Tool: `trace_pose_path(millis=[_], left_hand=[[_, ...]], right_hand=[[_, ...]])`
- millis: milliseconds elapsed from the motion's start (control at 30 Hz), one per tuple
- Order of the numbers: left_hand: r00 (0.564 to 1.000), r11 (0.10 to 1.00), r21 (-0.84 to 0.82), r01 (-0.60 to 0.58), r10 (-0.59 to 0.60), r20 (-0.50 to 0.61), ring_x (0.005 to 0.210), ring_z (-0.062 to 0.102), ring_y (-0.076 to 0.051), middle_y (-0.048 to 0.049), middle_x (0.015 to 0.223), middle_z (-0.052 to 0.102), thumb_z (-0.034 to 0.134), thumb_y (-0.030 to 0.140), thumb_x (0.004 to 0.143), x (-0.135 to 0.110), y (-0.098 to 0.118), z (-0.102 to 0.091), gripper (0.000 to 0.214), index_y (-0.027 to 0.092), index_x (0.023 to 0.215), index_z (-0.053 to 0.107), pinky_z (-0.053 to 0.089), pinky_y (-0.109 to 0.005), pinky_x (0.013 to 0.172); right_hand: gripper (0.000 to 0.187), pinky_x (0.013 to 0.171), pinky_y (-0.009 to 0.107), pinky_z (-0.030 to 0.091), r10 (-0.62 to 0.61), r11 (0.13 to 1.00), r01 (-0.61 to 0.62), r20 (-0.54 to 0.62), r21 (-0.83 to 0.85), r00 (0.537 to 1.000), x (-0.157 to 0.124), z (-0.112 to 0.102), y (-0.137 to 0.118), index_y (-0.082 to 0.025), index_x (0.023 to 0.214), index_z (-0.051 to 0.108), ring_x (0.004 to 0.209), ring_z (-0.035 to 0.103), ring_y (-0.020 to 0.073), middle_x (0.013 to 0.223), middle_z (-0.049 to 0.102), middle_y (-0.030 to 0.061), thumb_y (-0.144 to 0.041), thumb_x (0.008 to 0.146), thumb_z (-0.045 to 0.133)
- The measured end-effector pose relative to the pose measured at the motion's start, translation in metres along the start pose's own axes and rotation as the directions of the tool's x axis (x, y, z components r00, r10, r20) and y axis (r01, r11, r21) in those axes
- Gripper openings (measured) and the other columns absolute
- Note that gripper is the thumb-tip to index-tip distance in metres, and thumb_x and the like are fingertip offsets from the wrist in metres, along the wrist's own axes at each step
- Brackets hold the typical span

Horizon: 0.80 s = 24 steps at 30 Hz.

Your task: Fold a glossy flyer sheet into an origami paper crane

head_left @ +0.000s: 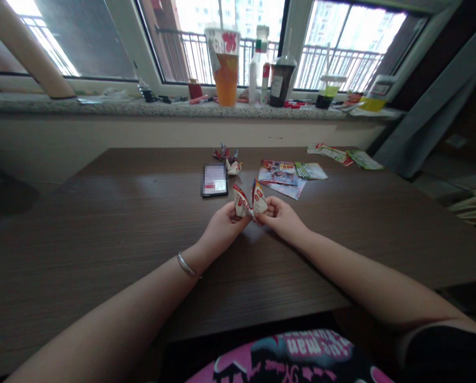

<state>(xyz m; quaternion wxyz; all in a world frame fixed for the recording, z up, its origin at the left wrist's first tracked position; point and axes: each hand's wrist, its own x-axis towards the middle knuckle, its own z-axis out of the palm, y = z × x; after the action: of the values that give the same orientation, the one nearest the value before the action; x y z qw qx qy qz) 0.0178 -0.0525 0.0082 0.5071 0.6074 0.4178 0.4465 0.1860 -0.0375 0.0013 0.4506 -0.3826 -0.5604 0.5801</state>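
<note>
Between my two hands is a folded paper piece (pixel 243 205), cream with red and orange print, its two pointed flaps spread upward in a V. My left hand (pixel 225 217) pinches its left side, and my right hand (pixel 280 215) grips the right side, the thumbs close together at the bottom middle. Just beyond, a phone (pixel 214 180) with a lit, blurred screen lies on the table. Beside the phone's top right corner sit a cream folded paper figure (pixel 234 168) and a darker red and purple one (pixel 224 153).
Printed leaflets (pixel 278 173) and green paper slips (pixel 311 171) lie right of the phone. More slips (pixel 331 153) are at the table's (pixel 142 223) far right. Cups, including a tall orange drink (pixel 226 77), and bottles line the windowsill (pixel 174 109).
</note>
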Motion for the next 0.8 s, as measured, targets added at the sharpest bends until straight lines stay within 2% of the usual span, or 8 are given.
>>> trace_pose_path(millis=[333, 567, 800], left_hand=[[1.000, 0.998, -0.065, -0.017, 0.018, 0.021, 0.092, 0.067, -0.021, -0.0085, 0.100, 0.072, 0.072, 0.035, 0.073, 0.0010, -0.0032, 0.0004, 0.036, 0.014, 0.098, 0.058, 0.051, -0.035, 0.086], [0.998, 1.000, -0.008, -0.029, 0.029, 0.058, 0.091, 0.066, -0.021, -0.0069, 0.098, 0.071, 0.071, 0.038, 0.075, 0.0004, -0.0011, -0.0018, 0.033, 0.017, 0.098, 0.059, 0.051, -0.035, 0.084], [0.996, 0.992, 0.091, -0.084, 0.080, 0.048, 0.079, 0.060, -0.016, -0.0053, 0.091, 0.066, 0.055, 0.042, 0.087, -0.0006, -0.0046, -0.0031, 0.027, 0.016, 0.094, 0.059, 0.049, -0.028, 0.073]], right_hand=[[0.039, 0.070, 0.028, 0.050, -0.009, 1.000, 0.009, -0.001, 0.003, 1.000, 0.0008, 0.0017, 0.0011, -0.022, 0.080, 0.049, 0.068, 0.062, 0.0125, 0.074, 0.064, -0.0039, -0.038, 0.061, 0.080], [0.039, 0.069, 0.029, 0.051, 0.002, 1.000, -0.002, 0.020, 0.004, 1.000, -0.0012, -0.0004, -0.0026, -0.022, 0.084, 0.054, 0.066, 0.062, 0.0124, 0.075, 0.065, -0.0028, -0.042, 0.062, 0.080], [0.040, 0.072, 0.030, 0.051, -0.022, 0.999, 0.024, 0.042, -0.043, 0.999, -0.0005, 0.0003, -0.0009, -0.022, 0.081, 0.055, 0.072, 0.064, 0.0142, 0.079, 0.066, -0.0013, -0.046, 0.062, 0.080]])
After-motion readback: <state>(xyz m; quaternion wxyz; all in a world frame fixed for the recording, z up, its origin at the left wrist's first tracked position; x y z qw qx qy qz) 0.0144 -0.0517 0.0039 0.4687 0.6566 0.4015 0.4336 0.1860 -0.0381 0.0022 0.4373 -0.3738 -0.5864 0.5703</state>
